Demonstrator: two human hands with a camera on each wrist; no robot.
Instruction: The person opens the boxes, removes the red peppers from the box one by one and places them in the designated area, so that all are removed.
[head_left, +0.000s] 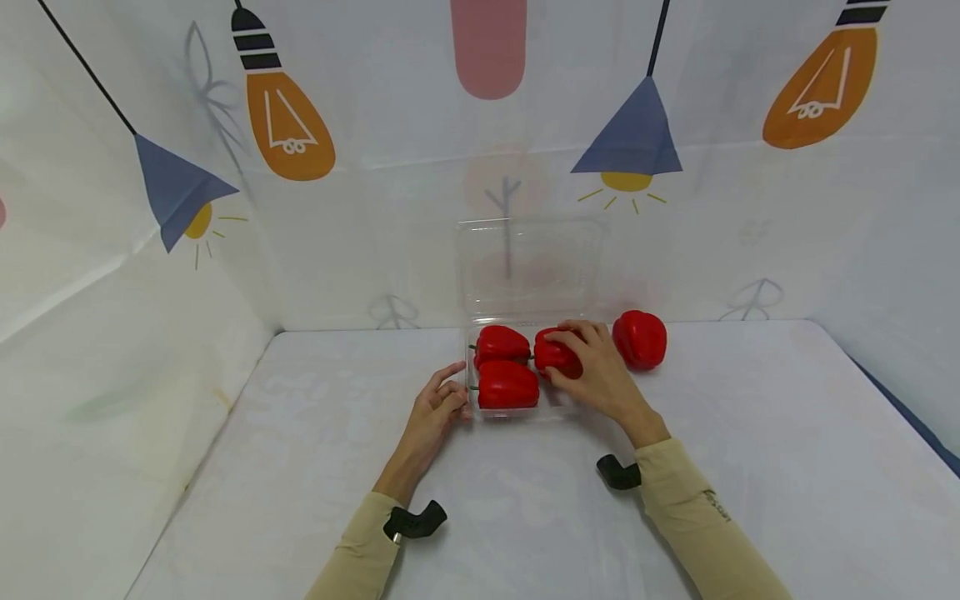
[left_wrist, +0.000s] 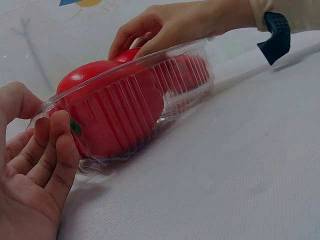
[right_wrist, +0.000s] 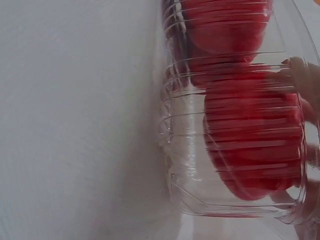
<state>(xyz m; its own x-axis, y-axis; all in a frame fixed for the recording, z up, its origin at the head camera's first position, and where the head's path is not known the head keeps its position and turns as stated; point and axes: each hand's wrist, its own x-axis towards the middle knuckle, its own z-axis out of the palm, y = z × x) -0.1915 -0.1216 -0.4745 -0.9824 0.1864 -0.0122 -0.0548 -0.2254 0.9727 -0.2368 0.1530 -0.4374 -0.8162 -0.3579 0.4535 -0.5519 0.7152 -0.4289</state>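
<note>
A clear plastic clamshell box [head_left: 558,412] stands with its lid [head_left: 531,271] raised at the back. Two red bell peppers lie on its left side, a rear one [head_left: 501,345] and a front one [head_left: 508,386], stems pointing left. My right hand [head_left: 598,371] grips a third bell pepper [head_left: 555,353] from above, at the right part of the box; the right wrist view shows it through the ribbed wall [right_wrist: 187,145]. At the box's left end, my left hand [head_left: 435,410] holds the wall with curled fingers, seen close up in the left wrist view.
Another red bell pepper [head_left: 640,340] sits on the white table [head_left: 510,517], just right of the box near the back edge. Behind rises a white backdrop [head_left: 375,242] printed with lamps and bulbs. Dark curved mounts [head_left: 415,521] stick out from both sleeves.
</note>
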